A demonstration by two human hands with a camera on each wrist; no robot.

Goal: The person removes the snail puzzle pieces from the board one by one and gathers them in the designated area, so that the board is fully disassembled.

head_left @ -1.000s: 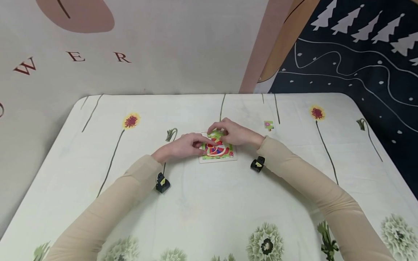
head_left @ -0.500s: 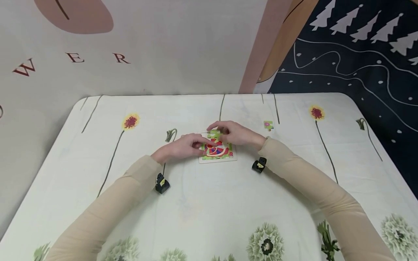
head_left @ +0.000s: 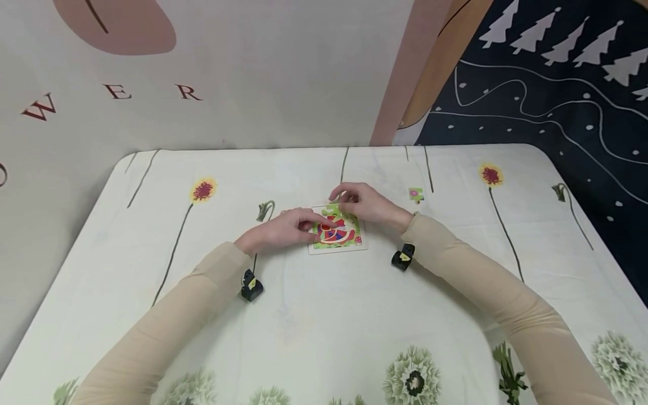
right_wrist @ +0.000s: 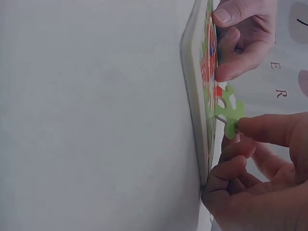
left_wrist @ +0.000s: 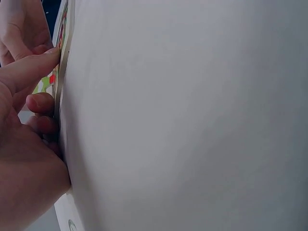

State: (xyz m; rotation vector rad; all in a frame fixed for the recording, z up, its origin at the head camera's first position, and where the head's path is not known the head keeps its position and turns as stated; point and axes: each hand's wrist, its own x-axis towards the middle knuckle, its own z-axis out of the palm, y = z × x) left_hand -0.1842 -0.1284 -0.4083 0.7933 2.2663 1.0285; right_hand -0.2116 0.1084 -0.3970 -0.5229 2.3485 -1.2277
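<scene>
A small jigsaw board with a colourful red, blue and green picture lies on the table. My left hand rests at its left side, the index finger stretched over the picture and the thumb pressing near the edge. At the board's far edge my right hand pinches a green puzzle piece between thumb and finger. That piece has a white patch and a bit of red, and stands tilted up from the board. Part of the picture is hidden under both hands.
Another puzzle piece, green with a pink flower, lies on the table to the right of the board. The white tablecloth has printed flowers. A printed cloth wall rises behind the table's far edge.
My right hand shifted slightly towards me, then back away and to the right, with the green piece between its fingers. The left hand has stayed in place.
</scene>
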